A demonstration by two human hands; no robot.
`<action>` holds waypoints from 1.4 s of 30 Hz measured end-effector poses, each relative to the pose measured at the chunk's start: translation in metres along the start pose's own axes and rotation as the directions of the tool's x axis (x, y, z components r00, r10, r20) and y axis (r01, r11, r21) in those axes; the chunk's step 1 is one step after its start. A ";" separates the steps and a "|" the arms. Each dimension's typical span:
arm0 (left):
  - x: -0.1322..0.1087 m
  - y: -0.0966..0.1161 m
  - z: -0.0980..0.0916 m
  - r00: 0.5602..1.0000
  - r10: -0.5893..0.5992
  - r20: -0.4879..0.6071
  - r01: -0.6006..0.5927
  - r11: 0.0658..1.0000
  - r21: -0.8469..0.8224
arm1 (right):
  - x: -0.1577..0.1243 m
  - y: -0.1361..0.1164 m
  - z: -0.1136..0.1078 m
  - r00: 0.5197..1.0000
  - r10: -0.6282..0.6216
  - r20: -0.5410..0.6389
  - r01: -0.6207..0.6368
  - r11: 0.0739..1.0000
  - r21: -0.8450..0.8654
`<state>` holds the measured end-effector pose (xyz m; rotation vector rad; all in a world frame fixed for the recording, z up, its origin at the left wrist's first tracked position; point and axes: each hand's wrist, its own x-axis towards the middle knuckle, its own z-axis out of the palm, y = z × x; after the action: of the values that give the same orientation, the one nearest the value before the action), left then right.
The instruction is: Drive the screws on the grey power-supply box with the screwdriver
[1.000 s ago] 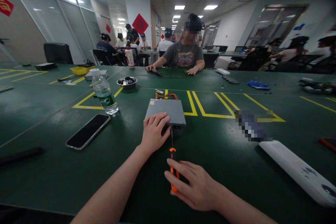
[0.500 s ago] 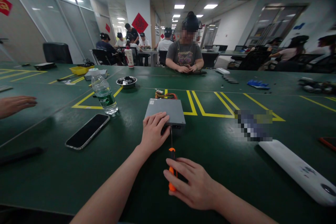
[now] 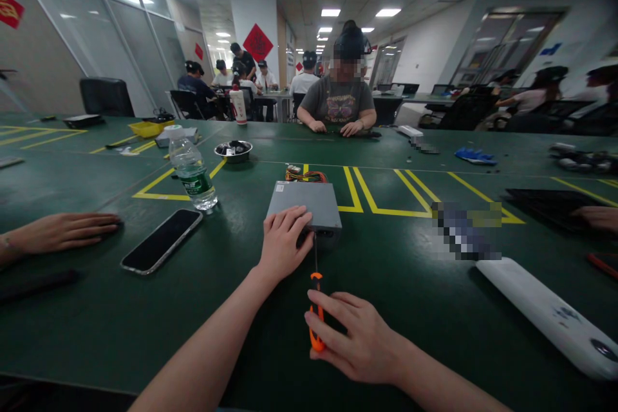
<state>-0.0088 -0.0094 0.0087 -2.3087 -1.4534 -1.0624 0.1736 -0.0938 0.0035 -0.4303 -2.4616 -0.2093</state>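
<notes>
A grey metal computer power supply (image 3: 313,198) lies on the green table in front of me, its bundle of coloured wires (image 3: 309,174) at the far side. My left hand (image 3: 286,237) holds it by the near left corner, fingers over the top and thumb along the front face. In my right hand (image 3: 355,338) is a screwdriver (image 3: 316,328) with an orange and black handle, pinched between fingers and thumb. Its thin shaft points away from me to the near face of the power supply; the tip's exact contact is too small to make out.
Left of the power supply are a phone (image 3: 161,241), a water bottle (image 3: 193,170) and a metal bowl (image 3: 233,151) of dark parts. A long white object (image 3: 545,315) lies right. Another person's hand (image 3: 72,232) rests at left; a person (image 3: 340,93) sits opposite.
The screwdriver handle looks turned slightly, with my right fingers shifted a little. At left, another person's hand has slid inward. A dark flat object and a hand have appeared at far right.
</notes>
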 end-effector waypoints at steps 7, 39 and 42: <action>0.000 0.000 0.000 1.000 0.004 -0.001 -0.004 1.000 0.009 | -0.005 0.003 0.003 0.999 0.050 -0.022 -0.048 0.995 0.089; 0.000 0.001 -0.001 1.000 -0.006 0.006 0.006 1.000 -0.003 | 0.000 0.002 -0.003 0.995 0.049 0.091 -0.055 0.997 0.062; 0.001 0.001 -0.001 1.000 -0.006 0.006 0.006 1.000 0.000 | 0.001 0.000 -0.005 0.996 0.048 0.078 -0.050 0.999 0.021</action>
<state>-0.0082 -0.0105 0.0104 -2.3114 -1.4631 -1.0581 0.1758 -0.0944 0.0082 -0.4967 -2.5236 -0.1462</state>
